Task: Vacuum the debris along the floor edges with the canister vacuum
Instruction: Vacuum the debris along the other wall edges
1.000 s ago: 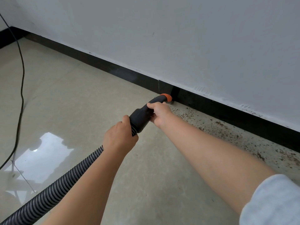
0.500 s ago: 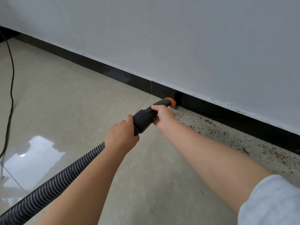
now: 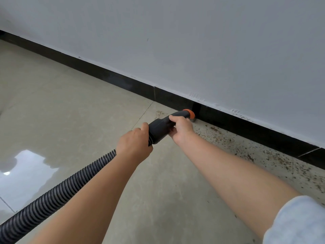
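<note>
A pale grey wall [image 3: 193,41] is seen across the upper frame, w/ faint scuffs near its lower edge. A black skirting strip [image 3: 105,77] is run diagonally from upper left to lower right, split by thin joints. Glossy beige floor tiles [image 3: 61,103] are shown below; a bright window reflection [image 3: 22,166] is caught at lower left.

Setting: an indoor room, type of building not determinable. Indicators: a plain white painted wall [image 3: 211,50] meets a glossy beige tiled floor [image 3: 70,111] with visible grout lines. A black skirting board [image 3: 123,83] runs along the junction. Brown debris [image 3: 263,155] lies scattered on the floor beside the skirting. Window light reflects off the polished tiles at the left.
</note>
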Motion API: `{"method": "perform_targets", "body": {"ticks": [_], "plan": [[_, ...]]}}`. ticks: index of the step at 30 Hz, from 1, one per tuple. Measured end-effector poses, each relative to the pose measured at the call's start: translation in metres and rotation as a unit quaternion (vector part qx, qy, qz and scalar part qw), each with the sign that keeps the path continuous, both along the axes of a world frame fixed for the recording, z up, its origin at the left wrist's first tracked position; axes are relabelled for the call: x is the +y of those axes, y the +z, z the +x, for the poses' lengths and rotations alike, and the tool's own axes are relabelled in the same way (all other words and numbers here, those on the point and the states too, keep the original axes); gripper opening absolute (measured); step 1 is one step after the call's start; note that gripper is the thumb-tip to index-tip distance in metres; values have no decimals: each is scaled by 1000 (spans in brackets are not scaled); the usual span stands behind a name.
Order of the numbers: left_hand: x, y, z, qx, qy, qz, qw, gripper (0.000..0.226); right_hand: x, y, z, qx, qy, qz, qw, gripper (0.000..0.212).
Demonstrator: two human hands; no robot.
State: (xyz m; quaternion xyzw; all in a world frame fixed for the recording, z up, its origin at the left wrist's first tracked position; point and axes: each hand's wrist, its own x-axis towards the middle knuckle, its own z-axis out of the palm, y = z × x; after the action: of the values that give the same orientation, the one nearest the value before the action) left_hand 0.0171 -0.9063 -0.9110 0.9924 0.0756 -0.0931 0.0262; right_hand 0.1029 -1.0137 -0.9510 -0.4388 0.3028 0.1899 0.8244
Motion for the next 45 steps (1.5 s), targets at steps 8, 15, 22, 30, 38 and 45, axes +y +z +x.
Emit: {"method": "perform_targets", "body": {"ticks": [8, 15, 22, 30, 38, 45], "plan": [[-12, -2, 0, -4, -24, -2, 1000, 35, -15, 0, -5, 11, -35, 4, 999, 66], [-3, 0, -5, -38, -10, 17, 999, 34, -2, 4, -4, 3, -23, 24, 999, 57], [26, 1, -16, -60, 39, 52, 996, 42, 39, 14, -4, -34, 52, 42, 997, 49], [30, -3, -6, -48, 66, 60, 995, 39, 48, 3, 5, -13, 47, 56, 997, 44], [34, -6, 1, -53, 78, 54, 994, 43, 53, -1, 14, -28, 60, 73, 995, 40], [49, -6, 9, -46, 124, 57, 990, 43, 76, 1, 26, -28, 93, 91, 991, 42]]}}
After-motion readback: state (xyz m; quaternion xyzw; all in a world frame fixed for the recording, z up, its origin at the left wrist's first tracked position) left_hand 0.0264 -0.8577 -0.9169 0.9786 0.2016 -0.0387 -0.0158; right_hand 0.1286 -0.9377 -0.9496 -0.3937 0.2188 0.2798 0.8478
